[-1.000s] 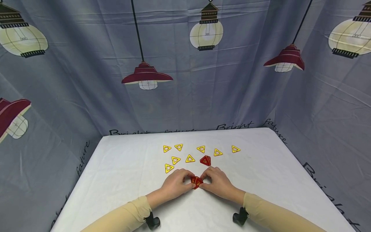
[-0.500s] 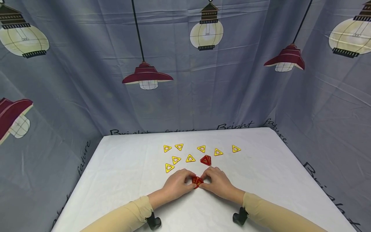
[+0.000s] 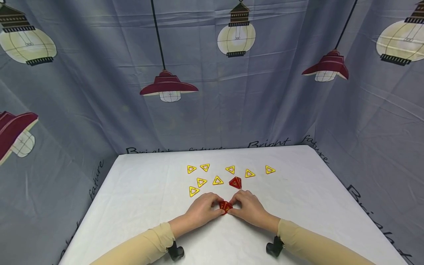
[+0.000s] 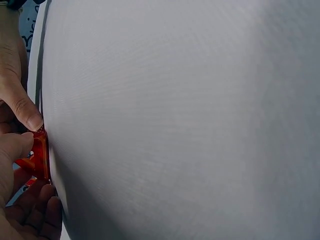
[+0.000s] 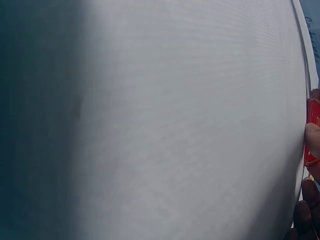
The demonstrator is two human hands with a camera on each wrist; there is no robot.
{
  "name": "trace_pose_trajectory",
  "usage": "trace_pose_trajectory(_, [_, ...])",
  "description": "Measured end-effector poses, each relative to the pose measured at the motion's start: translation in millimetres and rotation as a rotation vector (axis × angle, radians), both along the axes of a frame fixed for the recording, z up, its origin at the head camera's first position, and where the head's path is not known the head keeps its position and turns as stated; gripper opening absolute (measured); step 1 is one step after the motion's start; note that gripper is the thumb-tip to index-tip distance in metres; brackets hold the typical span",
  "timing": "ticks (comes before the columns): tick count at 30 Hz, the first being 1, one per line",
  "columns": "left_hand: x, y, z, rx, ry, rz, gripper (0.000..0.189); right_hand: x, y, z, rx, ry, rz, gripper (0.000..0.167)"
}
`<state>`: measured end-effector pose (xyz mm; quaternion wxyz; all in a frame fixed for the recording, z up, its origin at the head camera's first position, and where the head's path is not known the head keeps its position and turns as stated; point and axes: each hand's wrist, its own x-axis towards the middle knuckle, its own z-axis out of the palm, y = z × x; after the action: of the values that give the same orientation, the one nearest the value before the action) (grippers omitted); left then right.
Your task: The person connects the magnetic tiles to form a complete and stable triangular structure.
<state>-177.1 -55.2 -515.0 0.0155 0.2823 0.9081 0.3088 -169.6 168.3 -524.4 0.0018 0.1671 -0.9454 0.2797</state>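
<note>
Near the middle of the white table, my left hand and right hand pinch a small red faceted piece from both sides, thumbs at the front and fingers behind. It looks made of joined triangular tiles with yellowish centres. In the left wrist view the red piece appears at the left edge, standing close over the cloth between fingertips of both hands. The right wrist view shows part of the red piece with a fingertip against it. A second red faceted piece lies just beyond the right hand.
Several yellow hollow triangles lie scattered farther back, among them one triangle near the left hand and another triangle at the far right. A white cloth covers the table. A grey-blue curtain with printed lamps surrounds it.
The red piece between both hands has shifted very slightly to the right since a second ago, along with the left hand. Otherwise the scene looks the same.
</note>
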Motion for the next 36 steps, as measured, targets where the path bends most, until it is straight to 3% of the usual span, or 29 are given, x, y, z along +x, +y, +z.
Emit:
trace_pose_trajectory(14, [0.6, -2.6, -0.9, -0.020, 0.004, -0.013, 0.039, 0.2, 1.9, -2.3, -0.001, 0.006, -0.017, 0.022])
trace_pose_trajectory(24, [-4.8, 10.2, -2.4, 0.006, 0.001, -0.017, 0.040, 0.6, 11.0, 0.4, -0.009, -0.006, -0.067, 0.021])
trace_pose_trajectory(36, [-16.1, 37.6, -3.1, -0.024, 0.089, 0.029, 0.016, -0.7, 37.4, -0.8, -0.035, 0.000, -0.177, 0.017])
